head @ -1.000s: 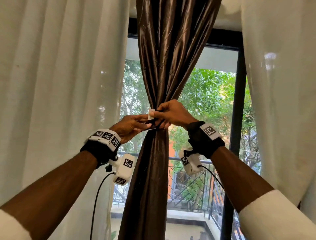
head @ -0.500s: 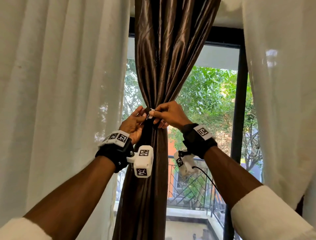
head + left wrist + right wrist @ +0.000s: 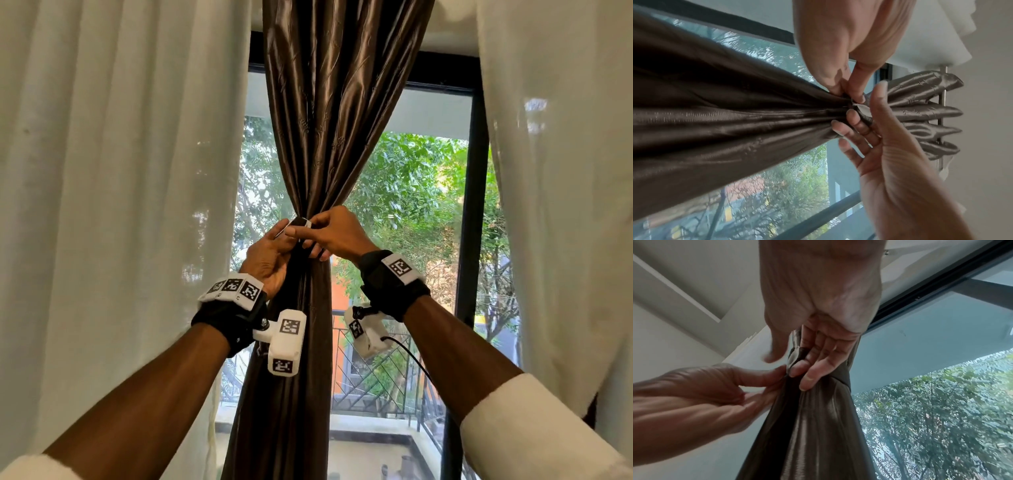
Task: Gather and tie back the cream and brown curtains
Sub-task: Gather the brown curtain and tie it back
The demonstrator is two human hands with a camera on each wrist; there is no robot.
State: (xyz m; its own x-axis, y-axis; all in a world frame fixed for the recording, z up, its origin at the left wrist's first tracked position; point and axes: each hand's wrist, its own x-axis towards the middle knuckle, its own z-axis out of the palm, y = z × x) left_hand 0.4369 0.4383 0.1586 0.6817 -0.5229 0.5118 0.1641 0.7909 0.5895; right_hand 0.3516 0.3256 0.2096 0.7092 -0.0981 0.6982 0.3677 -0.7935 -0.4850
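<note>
Brown curtain (image 3: 318, 308) is gathered; right hand (image 3: 337, 236) pinches the tie-back strap (image 3: 300, 222) beside the spread left hand (image 3: 269, 258); cream curtains (image 3: 120, 205) remain untied

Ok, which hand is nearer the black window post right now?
Right. The right hand pinches the tie band on the post's side of the brown curtain; the left hand touches the curtain's far side.
</note>
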